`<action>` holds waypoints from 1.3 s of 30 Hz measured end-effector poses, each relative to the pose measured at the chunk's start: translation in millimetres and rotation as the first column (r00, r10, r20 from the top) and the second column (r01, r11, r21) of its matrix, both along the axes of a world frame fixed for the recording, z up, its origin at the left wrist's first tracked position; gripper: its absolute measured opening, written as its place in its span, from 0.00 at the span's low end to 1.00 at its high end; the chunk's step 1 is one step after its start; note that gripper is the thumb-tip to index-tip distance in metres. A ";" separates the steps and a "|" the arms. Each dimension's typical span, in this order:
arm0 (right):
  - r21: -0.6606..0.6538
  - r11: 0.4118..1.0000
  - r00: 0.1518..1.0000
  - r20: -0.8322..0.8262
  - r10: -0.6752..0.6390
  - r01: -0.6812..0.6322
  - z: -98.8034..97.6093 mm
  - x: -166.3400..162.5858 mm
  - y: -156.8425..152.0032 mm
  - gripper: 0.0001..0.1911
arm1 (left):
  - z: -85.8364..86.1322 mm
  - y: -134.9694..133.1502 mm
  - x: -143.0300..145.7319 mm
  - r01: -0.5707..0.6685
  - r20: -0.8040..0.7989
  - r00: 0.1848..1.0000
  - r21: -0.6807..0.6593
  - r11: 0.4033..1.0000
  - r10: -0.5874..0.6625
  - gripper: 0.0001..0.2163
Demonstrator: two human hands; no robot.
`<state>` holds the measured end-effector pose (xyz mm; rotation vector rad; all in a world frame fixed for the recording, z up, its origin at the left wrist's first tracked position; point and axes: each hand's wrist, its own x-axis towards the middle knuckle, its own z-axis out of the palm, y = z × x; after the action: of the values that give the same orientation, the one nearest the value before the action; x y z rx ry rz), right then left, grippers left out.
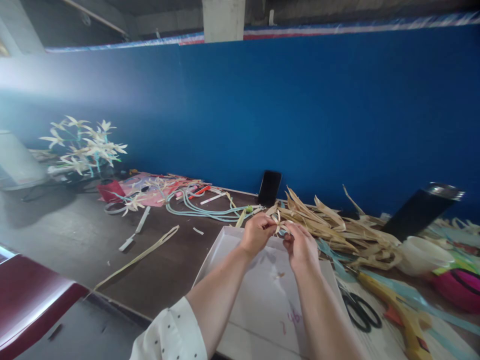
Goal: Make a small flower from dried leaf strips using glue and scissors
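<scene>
Over the far part of a white box lid, my two hands meet at a small flower of pale dried husk. My left hand pinches it from the left with thumb and forefinger. From the right, my right hand has its fingers closed on the flower's other side. The flower's lower part is hidden behind the fingers. A pile of dried corn husks lies just right of my right hand, and a black phone leans against the blue wall behind the hands.
Black-handled scissors and a yellow glue gun lie at right, near a black flask and a white bowl. Coiled pale-blue cords lie left of the hands. A bunch of husk flowers stands at far left.
</scene>
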<state>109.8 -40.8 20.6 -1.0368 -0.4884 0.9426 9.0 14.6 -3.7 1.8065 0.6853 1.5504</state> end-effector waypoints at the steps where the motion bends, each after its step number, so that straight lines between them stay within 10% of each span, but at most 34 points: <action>1: 0.001 1.000 1.000 0.007 -0.008 0.008 -0.1 0.0 0.1 0.11 | 0.8 -0.8 -0.3 0.003 -0.004 1.000 -0.008 1.000 -0.003 0.01; 39: -0.007 0.991 0.989 0.062 0.135 -0.134 2.4 6.9 -4.5 0.15 | 3.1 -6.9 -0.2 0.137 -0.078 0.987 -0.069 0.988 -0.142 0.03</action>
<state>116.7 -45.3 23.0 -1.0477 -0.6149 1.0328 8.8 7.7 -0.6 1.8385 0.6252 1.3539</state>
